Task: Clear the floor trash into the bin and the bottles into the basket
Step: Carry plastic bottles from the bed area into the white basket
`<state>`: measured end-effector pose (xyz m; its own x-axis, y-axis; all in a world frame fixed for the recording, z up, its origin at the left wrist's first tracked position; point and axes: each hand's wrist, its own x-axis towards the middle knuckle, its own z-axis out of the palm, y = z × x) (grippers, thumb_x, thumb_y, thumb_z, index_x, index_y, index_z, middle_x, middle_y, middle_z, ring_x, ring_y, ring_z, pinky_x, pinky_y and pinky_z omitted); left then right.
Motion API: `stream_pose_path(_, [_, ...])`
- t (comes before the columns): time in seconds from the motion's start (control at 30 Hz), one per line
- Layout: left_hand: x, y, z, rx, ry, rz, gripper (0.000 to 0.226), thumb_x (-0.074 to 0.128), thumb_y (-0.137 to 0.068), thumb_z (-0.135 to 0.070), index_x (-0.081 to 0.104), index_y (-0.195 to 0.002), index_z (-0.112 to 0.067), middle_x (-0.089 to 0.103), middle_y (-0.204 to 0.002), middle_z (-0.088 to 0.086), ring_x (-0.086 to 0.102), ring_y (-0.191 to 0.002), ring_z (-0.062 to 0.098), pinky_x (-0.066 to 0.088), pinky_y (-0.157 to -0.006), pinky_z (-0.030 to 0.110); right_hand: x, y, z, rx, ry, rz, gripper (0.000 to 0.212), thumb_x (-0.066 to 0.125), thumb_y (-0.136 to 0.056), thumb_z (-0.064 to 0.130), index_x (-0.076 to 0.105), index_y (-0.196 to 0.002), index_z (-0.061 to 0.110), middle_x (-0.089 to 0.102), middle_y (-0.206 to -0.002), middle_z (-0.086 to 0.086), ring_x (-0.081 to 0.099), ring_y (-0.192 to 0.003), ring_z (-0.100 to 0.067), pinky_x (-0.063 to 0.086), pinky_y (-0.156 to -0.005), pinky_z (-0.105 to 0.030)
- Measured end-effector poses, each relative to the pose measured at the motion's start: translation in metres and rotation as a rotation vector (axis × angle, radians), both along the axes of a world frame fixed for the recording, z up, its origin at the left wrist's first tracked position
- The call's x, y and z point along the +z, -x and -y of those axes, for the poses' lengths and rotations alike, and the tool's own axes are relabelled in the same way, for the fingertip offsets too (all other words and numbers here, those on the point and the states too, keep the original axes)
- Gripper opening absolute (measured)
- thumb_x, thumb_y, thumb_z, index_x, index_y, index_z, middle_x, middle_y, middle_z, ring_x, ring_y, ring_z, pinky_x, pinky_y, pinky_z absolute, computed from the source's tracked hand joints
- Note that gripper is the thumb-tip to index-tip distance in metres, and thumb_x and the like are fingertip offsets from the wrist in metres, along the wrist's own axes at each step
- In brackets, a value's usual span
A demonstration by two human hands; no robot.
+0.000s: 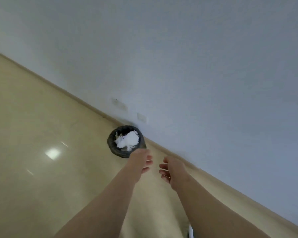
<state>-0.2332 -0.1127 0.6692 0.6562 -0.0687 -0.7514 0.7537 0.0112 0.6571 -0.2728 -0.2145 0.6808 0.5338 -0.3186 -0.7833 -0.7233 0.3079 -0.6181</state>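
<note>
A small round bin (112, 147) lined with a dark bag stands on the floor against the wall. White crumpled paper (128, 139) fills it. My left hand (141, 160) hovers just past the bin's near rim, fingers loosely spread and holding nothing. My right hand (172, 169) is beside it, a little to the right, fingers relaxed and empty. Both forearms reach out from the bottom of the view. No bottles or basket are in view.
A glossy beige tiled floor (41, 134) stretches to the left with light reflections. A white wall (196, 66) with a beige skirting and two wall plates (142, 117) rises right behind the bin.
</note>
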Motion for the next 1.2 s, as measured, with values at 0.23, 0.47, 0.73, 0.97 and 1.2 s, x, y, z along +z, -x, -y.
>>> stream_pose_path(0.23, [0.001,-0.028,-0.246,0.362,-0.149,0.056,0.01,0.046,-0.096,-0.018,0.051,-0.09,-0.013,0.056,-0.078,0.004,0.054,-0.067,0.015,0.039,-0.06,0.025,0.0,-0.065,-0.237,0.369,-0.068,-0.034,0.015,0.046,-0.094,0.016,0.052,-0.081,0.011,0.058,-0.079,-0.006,0.052,-0.066,-0.018,0.042,-0.059,-0.027])
stream_pose_path(0.47, [0.006,-0.013,-0.436,0.74,-0.15,0.038,0.006,0.048,-0.094,-0.019,0.051,-0.091,-0.014,0.057,-0.08,0.003,0.055,-0.068,0.014,0.04,-0.061,0.025,-0.002,-0.093,-0.421,0.723,-0.032,-0.043,0.01,0.046,-0.092,0.013,0.053,-0.088,0.006,0.057,-0.077,-0.009,0.051,-0.062,-0.019,0.041,-0.057,-0.027])
stream_pose_path(0.73, [-0.001,0.024,-0.603,1.161,-0.129,-0.026,0.011,0.046,-0.095,-0.017,0.051,-0.086,-0.016,0.056,-0.078,0.002,0.053,-0.065,0.012,0.038,-0.059,0.023,-0.021,-0.099,-0.622,1.163,-0.075,-0.066,0.008,0.048,-0.088,0.012,0.055,-0.089,0.008,0.055,-0.07,-0.007,0.047,-0.053,-0.018,0.037,-0.051,-0.023])
stream_pose_path(0.97, [0.0,0.024,-0.719,1.407,-0.113,-0.074,0.014,0.048,-0.095,-0.021,0.049,-0.082,-0.019,0.057,-0.078,0.001,0.054,-0.065,0.012,0.037,-0.06,0.023,-0.026,-0.127,-0.772,1.372,-0.067,-0.085,0.018,0.046,-0.089,0.009,0.048,-0.072,0.01,0.049,-0.061,-0.006,0.039,-0.045,-0.017,0.029,-0.049,-0.019])
stream_pose_path(1.2, [0.014,0.065,-0.835,1.706,-0.138,-0.063,0.016,0.046,-0.096,-0.02,0.047,-0.08,-0.019,0.054,-0.077,0.0,0.052,-0.064,0.011,0.035,-0.061,0.023,-0.019,-0.091,-0.93,1.681,-0.085,-0.049,0.021,0.043,-0.089,0.006,0.044,-0.069,0.01,0.048,-0.058,-0.007,0.038,-0.032,-0.013,0.025,-0.05,-0.018])
